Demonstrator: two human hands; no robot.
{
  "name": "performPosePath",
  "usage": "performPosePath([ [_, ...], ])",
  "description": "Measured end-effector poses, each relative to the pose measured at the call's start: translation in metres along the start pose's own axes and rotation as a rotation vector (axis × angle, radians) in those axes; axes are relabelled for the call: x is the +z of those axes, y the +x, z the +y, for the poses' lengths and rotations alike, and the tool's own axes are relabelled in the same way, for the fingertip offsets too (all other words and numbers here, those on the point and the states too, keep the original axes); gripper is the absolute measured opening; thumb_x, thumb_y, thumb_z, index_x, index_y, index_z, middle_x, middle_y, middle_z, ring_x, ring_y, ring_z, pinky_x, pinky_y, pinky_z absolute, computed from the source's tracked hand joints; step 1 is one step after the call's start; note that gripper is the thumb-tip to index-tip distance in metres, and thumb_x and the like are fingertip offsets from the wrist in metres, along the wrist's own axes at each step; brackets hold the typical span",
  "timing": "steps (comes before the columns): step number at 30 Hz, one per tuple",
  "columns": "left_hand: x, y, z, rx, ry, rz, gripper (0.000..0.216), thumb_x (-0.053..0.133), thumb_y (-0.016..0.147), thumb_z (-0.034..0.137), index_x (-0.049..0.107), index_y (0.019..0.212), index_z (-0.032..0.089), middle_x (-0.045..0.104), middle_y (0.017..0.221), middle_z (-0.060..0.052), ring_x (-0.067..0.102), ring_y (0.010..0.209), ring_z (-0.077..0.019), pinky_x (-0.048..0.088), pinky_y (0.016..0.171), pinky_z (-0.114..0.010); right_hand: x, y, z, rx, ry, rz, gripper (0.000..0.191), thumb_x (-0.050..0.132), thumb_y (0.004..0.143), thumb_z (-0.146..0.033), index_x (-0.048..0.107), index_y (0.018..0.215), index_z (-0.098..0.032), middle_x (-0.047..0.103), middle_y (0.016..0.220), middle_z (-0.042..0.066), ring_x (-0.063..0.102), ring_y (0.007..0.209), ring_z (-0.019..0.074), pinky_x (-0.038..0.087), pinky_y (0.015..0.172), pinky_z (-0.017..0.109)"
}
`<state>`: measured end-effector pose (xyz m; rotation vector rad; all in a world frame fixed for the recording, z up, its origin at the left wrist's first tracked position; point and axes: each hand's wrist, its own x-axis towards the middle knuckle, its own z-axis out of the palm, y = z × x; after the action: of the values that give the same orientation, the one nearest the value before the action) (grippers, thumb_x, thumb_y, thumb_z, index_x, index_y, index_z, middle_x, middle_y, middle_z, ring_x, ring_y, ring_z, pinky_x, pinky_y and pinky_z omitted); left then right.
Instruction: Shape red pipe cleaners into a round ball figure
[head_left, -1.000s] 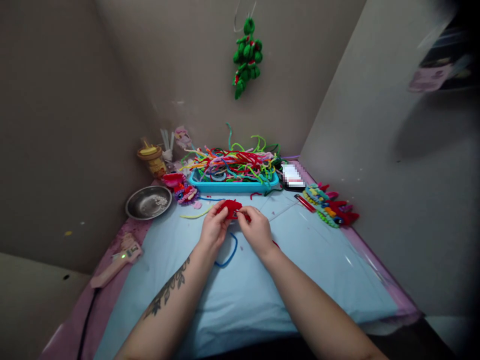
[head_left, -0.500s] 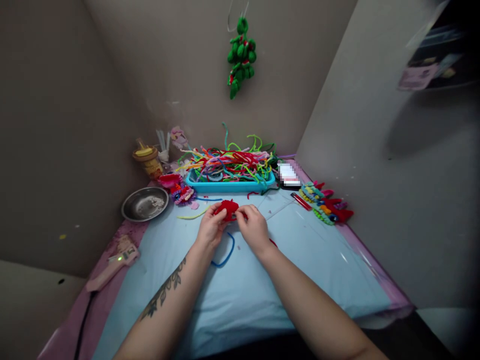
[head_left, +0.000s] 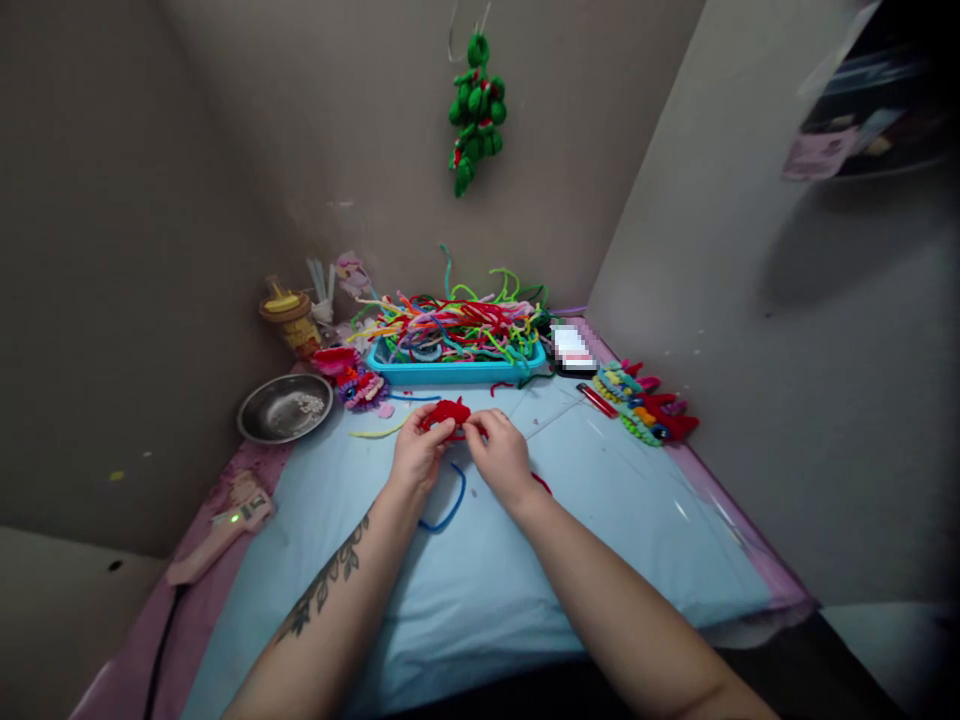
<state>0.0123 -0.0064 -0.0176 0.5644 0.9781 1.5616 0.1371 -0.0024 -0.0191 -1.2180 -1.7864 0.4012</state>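
Both my hands meet over a small red pipe-cleaner piece (head_left: 447,412) above the light blue table cover (head_left: 600,520). My left hand (head_left: 416,455) pinches its left side with fingers closed. From the right, my right hand (head_left: 499,455) pinches the same piece with thumb and forefinger. A blue pipe cleaner (head_left: 448,505) lies curved on the cover just below my hands, and a red strand (head_left: 541,483) shows by my right wrist.
A turquoise tray (head_left: 454,372) heaped with coloured pipe cleaners stands at the back. A steel bowl (head_left: 285,407) and a pink glue gun (head_left: 221,530) lie left. Finished colourful figures (head_left: 645,410) sit right. A green figure (head_left: 472,100) hangs on the wall.
The view has drifted slightly; my hands stay together on the red piece, with my fingers shifting a little as they work it.
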Motion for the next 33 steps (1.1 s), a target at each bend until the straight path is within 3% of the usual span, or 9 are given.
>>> performPosePath([
  [11,0.0056,-0.0019,-0.0033,0.234,0.108,0.097,0.047,0.078,0.054,0.020,0.052,0.093,0.017,0.065,0.075,0.000,0.062,0.065,-0.0132,0.047,0.068,-0.028,0.0002,-0.0026,-0.0046,-0.115,0.073,-0.037,0.013,0.049,0.085,-0.019,0.060,0.080,-0.020,0.062,0.078,0.004,0.058,0.080,0.0186,0.043,0.076,0.029],
  [20,0.0014,-0.0014,0.0021,0.156,0.051,-0.021,0.039,0.075,0.065,0.030,0.058,0.097,0.017,0.068,0.089,-0.005,0.063,0.075,-0.0153,0.046,0.072,-0.029,-0.0028,0.0023,0.0001,-0.011,0.114,0.048,0.010,0.051,0.084,-0.020,0.060,0.079,-0.021,0.061,0.079,0.004,0.058,0.078,0.0186,0.044,0.074,0.030],
  [26,-0.0017,-0.0004,-0.0023,0.183,0.078,-0.125,0.050,0.077,0.062,0.023,0.057,0.107,0.020,0.067,0.099,-0.007,0.064,0.086,-0.0182,0.048,0.077,-0.030,0.0005,0.0033,0.0039,0.016,0.127,0.038,0.009,0.053,0.082,-0.021,0.061,0.083,-0.021,0.062,0.083,0.004,0.058,0.080,0.0192,0.045,0.074,0.031],
  [33,0.0014,-0.0043,0.0015,0.121,0.021,0.021,0.073,0.077,0.062,0.023,0.040,0.125,0.022,0.064,0.072,0.003,0.064,0.067,-0.0119,0.047,0.072,-0.027,-0.0015,0.0046,-0.0006,0.010,0.164,0.052,0.009,0.053,0.081,-0.022,0.058,0.073,-0.021,0.058,0.078,0.003,0.055,0.082,0.0196,0.044,0.080,0.034],
])
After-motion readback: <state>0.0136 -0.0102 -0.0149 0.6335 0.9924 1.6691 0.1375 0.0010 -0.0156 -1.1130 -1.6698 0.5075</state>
